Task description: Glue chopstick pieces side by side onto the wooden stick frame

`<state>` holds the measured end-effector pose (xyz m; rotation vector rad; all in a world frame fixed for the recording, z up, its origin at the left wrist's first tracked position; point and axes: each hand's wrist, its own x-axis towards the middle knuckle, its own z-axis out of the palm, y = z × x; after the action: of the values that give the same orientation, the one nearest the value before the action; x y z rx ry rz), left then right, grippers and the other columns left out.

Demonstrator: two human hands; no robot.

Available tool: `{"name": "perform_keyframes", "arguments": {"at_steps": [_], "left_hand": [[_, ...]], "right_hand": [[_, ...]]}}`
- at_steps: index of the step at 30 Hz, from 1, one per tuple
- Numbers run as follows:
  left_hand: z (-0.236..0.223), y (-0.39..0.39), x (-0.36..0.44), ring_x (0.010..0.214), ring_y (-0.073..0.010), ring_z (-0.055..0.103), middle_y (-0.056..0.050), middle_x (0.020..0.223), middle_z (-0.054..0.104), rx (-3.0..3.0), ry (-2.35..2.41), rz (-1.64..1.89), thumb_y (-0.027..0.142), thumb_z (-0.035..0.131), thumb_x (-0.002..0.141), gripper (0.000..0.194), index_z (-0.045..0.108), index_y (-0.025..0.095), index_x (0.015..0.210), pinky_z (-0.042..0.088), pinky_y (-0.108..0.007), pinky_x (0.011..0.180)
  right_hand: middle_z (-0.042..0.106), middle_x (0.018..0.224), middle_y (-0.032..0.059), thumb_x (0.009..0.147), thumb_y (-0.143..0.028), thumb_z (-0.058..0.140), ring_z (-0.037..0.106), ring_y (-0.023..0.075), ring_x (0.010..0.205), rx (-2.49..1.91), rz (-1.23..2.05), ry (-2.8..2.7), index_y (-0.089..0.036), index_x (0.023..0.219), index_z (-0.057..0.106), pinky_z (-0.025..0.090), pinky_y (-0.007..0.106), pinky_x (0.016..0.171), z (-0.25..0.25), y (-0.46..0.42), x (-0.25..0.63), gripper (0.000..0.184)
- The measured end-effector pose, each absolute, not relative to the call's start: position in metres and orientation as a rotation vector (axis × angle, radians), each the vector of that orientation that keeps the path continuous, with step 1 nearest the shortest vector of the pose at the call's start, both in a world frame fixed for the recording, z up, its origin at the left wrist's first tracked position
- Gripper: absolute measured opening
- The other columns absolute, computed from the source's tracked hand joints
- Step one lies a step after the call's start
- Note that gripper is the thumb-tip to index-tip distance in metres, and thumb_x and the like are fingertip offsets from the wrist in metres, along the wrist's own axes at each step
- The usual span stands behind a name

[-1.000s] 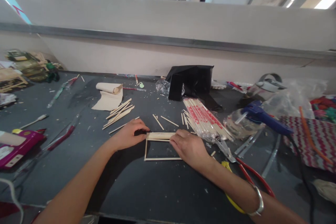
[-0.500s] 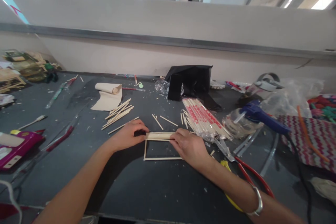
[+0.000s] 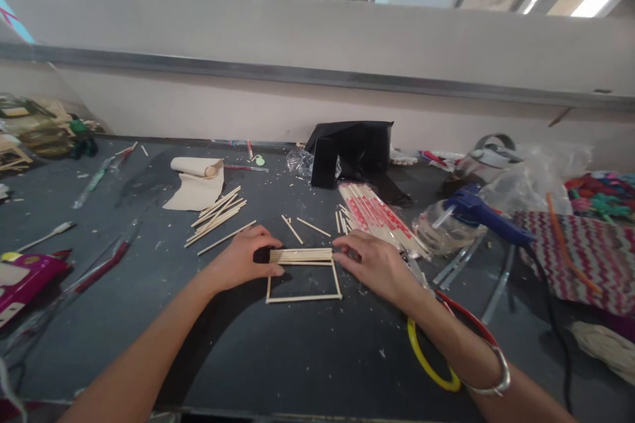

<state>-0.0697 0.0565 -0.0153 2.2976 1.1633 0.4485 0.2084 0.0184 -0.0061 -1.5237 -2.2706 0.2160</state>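
Observation:
A small rectangular frame of thin wooden sticks (image 3: 303, 298) lies flat on the dark table (image 3: 297, 357). Several sticks lie side by side across its far edge (image 3: 301, 255). My left hand (image 3: 243, 258) pinches the left end of that row, thumb at the near side and fingers curled round the far side. My right hand (image 3: 378, 266) rests just right of the frame, its fingers stretched flat toward the right end of the row and holding nothing I can see.
Loose sticks (image 3: 216, 213) and a paper roll (image 3: 196, 175) lie at the back left. A wrapped chopstick bundle (image 3: 380, 216), a blue glue gun (image 3: 489, 218), a black bag (image 3: 354, 149) and red-and-yellow-handled pliers (image 3: 436, 350) are at the right. A pink box (image 3: 22, 274) sits far left.
My right hand has slid off the frame's right side to just beside it, uncovering the right stick. The view has shifted slightly. My left hand has kept its grip.

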Motion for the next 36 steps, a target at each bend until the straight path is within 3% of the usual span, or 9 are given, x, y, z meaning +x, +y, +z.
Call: {"name": "perform_keyframes", "arguments": {"at_steps": [9,21,30,36], "left_hand": [[-0.020,0.058,-0.068,0.092,-0.0208,0.056,-0.005,0.098,0.057,2.314,1.178,0.450,0.046,0.069,0.073,0.038,0.067,0.023,0.104,0.043,-0.034,0.084],[-0.021,0.058,-0.066,0.089,-0.0193,0.056,-0.004,0.095,0.058,2.301,1.183,0.472,0.041,0.067,0.076,0.028,0.068,0.023,0.098,0.042,-0.032,0.081],[-0.022,0.057,-0.065,0.090,-0.0193,0.056,-0.004,0.095,0.059,2.284,1.192,0.492,0.041,0.067,0.075,0.028,0.068,0.024,0.097,0.043,-0.032,0.081],[-0.017,0.057,-0.069,0.086,-0.0185,0.057,-0.003,0.094,0.059,2.191,1.205,0.494,0.044,0.068,0.073,0.038,0.065,0.024,0.105,0.045,-0.030,0.078]], "right_hand": [[0.064,0.094,0.0027,0.086,-0.033,0.062,0.061,0.0163,0.088,-1.503,0.128,-2.457,-0.021,0.105,0.063,0.043,0.024,0.072,-0.017,0.016,0.202,0.023],[0.064,0.090,0.0031,0.088,-0.030,0.058,0.060,0.0164,0.086,-1.557,0.043,-2.524,-0.021,0.099,0.065,0.040,0.024,0.068,-0.014,0.016,0.198,0.016],[0.064,0.088,0.0031,0.090,-0.030,0.055,0.061,0.0162,0.085,-1.552,0.028,-2.501,-0.021,0.098,0.065,0.040,0.024,0.067,-0.019,0.017,0.198,0.016],[0.068,0.095,0.0027,0.087,-0.026,0.057,0.063,0.0154,0.087,-1.561,0.147,-2.337,-0.021,0.102,0.065,0.045,0.024,0.075,-0.007,0.020,0.211,0.018]]}}
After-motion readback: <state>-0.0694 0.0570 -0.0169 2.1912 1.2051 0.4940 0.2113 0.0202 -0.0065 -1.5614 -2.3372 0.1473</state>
